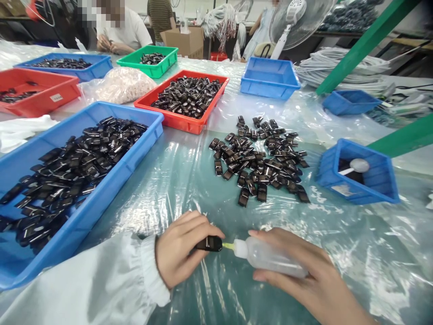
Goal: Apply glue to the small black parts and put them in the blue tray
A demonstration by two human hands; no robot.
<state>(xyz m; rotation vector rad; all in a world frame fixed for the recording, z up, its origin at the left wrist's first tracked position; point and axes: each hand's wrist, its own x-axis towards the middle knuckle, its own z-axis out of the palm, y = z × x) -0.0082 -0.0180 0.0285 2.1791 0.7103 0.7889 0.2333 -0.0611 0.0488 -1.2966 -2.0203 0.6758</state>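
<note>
Between the fingers of my left hand (184,248) is a small glossy black plastic piece (211,243), its rounded end pointing right. My right hand (297,266) is wrapped round a translucent squeeze bottle (272,257) lying nearly level. The bottle's white cap and thin yellowish tip (228,246) point left, with the tip at the end of the black piece; whether they touch I cannot tell. Beyond my hands lies a loose pile of similar black pieces (260,158) on the plastic-covered table (176,180).
A long blue tray (135,158) of black pieces stands at left. A red tray (206,122) holds more. On the right, a blue bin (379,180) contains a white scoop (359,165). A green post (368,45) slants beside a fan (297,22). A person (131,29) sits across the table.
</note>
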